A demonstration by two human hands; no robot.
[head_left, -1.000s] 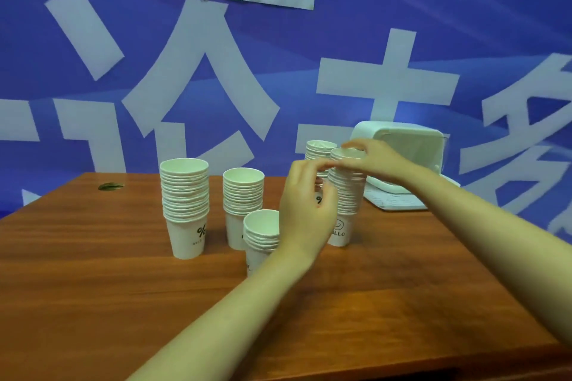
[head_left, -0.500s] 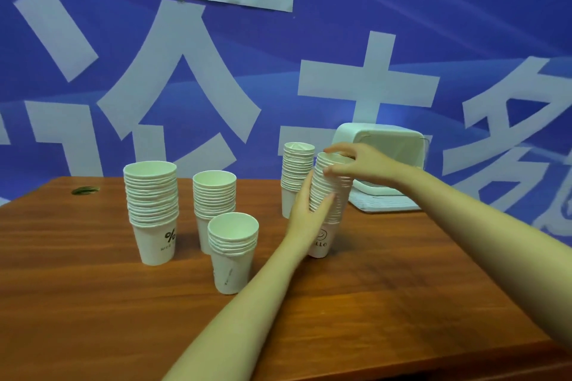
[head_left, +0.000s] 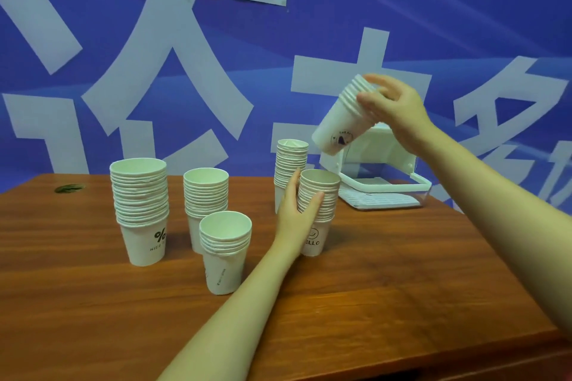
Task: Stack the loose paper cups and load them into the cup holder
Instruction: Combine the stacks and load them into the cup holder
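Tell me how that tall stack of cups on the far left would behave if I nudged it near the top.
The tall stack would probably tip rather than slide: it stands high on one narrow cup base. It is likely light, being thin paper, so a small push could topple it. The nested cups might separate and roll across the table.

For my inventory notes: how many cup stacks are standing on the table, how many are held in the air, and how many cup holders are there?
Cup stacks standing on the table: 5
Cup stacks held in the air by the right hand: 1
Cup holders: 1
Total: 7
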